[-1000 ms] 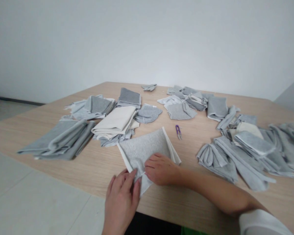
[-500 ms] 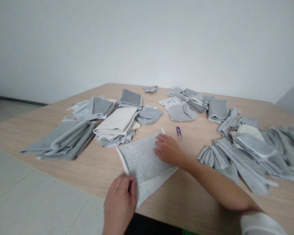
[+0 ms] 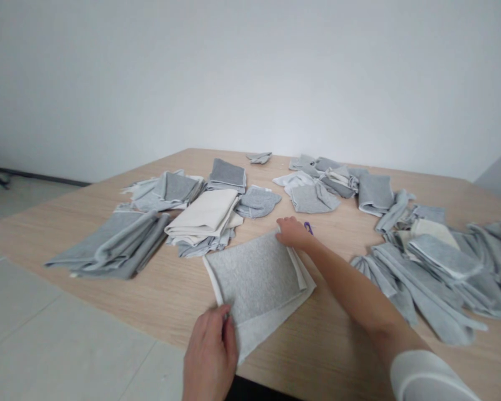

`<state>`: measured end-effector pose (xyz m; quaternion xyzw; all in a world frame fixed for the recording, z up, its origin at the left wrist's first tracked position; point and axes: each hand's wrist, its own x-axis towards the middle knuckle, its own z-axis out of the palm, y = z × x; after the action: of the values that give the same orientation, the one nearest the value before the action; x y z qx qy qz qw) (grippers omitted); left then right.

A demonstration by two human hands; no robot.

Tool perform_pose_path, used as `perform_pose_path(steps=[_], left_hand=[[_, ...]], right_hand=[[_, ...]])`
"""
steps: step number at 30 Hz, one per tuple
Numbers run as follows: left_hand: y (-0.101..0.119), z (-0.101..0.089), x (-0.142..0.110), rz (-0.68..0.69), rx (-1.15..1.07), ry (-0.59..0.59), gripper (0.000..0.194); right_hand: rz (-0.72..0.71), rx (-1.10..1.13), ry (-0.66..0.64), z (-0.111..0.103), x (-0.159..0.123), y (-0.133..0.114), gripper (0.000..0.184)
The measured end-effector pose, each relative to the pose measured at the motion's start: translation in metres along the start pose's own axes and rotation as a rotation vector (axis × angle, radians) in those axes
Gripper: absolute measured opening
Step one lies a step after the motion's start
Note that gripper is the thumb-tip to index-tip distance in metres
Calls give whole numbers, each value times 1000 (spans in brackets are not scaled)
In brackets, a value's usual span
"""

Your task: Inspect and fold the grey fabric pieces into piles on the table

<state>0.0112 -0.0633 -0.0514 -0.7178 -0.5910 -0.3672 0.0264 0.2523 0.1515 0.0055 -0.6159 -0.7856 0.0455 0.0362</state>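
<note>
A grey piece of fabric (image 3: 256,273) with pale edges lies folded on the table in front of me, a lighter strip showing along its near side. My left hand (image 3: 212,346) pinches its left edge near the table's front. At the far right corner of the cloth is my right hand (image 3: 291,231), fingers closed on that corner. Just beyond my right wrist, purple thread snips (image 3: 308,227) show only in part; the forearm covers the rest.
Folded cream cloth (image 3: 204,211) lies on grey pieces to the left, beside a grey folded stack (image 3: 117,245). A heap of grey and cream cloths (image 3: 438,262) spreads on the right. More grey pieces (image 3: 313,196) lie farther back on the wooden table (image 3: 167,301), near the wall.
My right hand has moved from the cloth's surface to its far right corner, uncovering the right edge. The snips are now mostly hidden behind my forearm. My left hand keeps its hold.
</note>
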Motion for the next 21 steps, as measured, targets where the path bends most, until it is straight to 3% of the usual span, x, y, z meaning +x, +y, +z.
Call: perform_pose_path(steps=[7, 17, 21], left_hand=[[-1, 0, 0, 44, 5, 18, 21], [-3, -2, 1, 18, -11, 11, 25], [-3, -9, 7, -53, -38, -68, 31]], right_hand=[[33, 37, -63, 4, -7, 14, 31], [52, 139, 176, -7, -49, 1, 19], [-46, 272, 198, -15, -74, -5, 14]])
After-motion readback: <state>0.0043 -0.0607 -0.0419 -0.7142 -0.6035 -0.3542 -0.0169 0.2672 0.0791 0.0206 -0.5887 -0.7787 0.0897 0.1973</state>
